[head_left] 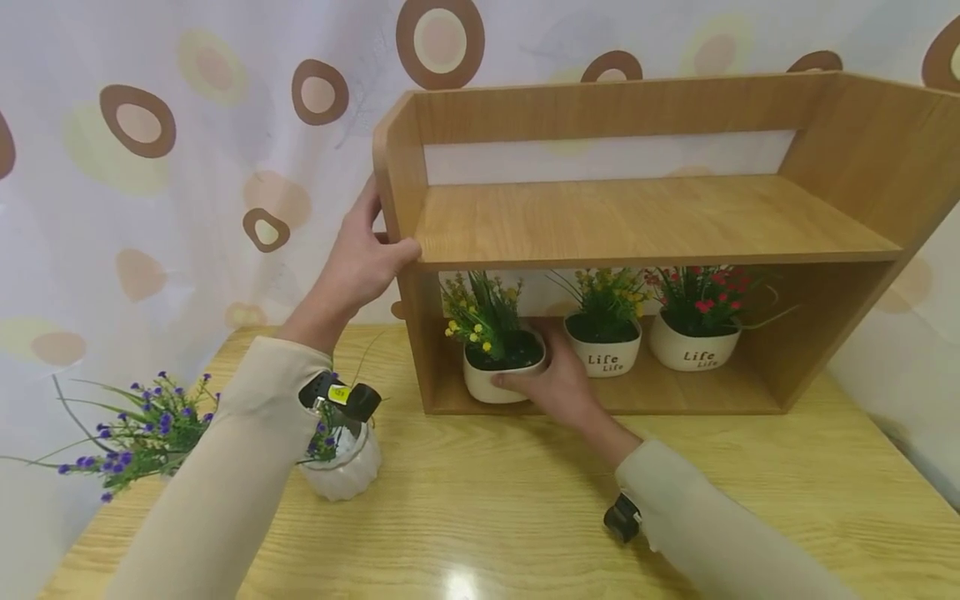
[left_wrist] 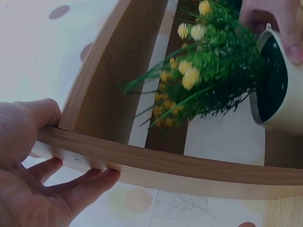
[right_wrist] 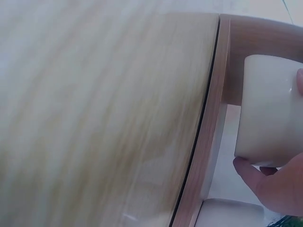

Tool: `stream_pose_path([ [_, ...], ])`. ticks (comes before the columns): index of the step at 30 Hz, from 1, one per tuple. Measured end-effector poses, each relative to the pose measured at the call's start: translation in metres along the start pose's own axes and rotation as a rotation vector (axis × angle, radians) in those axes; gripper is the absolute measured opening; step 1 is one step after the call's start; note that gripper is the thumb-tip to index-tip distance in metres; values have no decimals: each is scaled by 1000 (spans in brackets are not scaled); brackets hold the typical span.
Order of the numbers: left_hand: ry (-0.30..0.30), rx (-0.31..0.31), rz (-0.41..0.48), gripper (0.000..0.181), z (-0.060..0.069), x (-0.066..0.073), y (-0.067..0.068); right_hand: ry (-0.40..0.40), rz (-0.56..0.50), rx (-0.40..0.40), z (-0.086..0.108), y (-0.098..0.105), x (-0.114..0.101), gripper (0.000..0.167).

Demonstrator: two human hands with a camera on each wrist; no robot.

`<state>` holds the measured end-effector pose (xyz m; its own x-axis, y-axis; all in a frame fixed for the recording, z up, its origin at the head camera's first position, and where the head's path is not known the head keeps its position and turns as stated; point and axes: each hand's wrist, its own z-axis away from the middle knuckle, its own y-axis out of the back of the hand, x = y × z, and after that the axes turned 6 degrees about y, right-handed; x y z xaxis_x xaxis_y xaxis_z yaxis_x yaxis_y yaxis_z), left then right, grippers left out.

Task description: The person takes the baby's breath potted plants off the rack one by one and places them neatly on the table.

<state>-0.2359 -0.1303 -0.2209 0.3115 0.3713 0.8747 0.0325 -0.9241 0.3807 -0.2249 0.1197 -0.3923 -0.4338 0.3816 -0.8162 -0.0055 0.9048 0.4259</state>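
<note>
A two-tier wooden shelf [head_left: 645,221] stands on the table against the wall. My left hand [head_left: 366,260] holds its left side panel, the thumb near the upper board; in the left wrist view several fingertips press the panel's outer face. Inside the lower tier, at its left end, my right hand [head_left: 558,385] grips a white flowerpot [head_left: 491,385] with yellow flowers. Thumb and fingers lie around the pot's right side. The right wrist view shows the pot [right_wrist: 267,113] within the shelf; whether its base touches the board cannot be told.
Right of the held pot, on the lower tier, stand a yellow-flowered pot [head_left: 603,358] and a red-flowered pot [head_left: 693,346], both marked "Life". Purple flowers [head_left: 161,421] and a white ribbed pot [head_left: 345,462] are on the table [head_left: 480,492] at left, partly behind my left sleeve.
</note>
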Motion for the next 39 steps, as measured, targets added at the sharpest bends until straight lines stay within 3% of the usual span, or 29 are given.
stream_pose_path([
  [8,-15,-11,20,87,-3,-1,-1,-34,-49,-46,21,9,-13,100],
  [13,-24,-16,35,87,-5,-2,-1,-114,-3,-78,35,11,-20,105],
  [17,-24,-15,27,86,-6,-2,-1,-133,-7,-92,45,8,-24,107],
  [31,-10,-3,10,87,-11,-6,-2,-188,-126,-72,64,-16,-32,104],
  [39,1,-6,9,86,-13,-6,-2,-187,-144,-84,71,-37,-36,101],
])
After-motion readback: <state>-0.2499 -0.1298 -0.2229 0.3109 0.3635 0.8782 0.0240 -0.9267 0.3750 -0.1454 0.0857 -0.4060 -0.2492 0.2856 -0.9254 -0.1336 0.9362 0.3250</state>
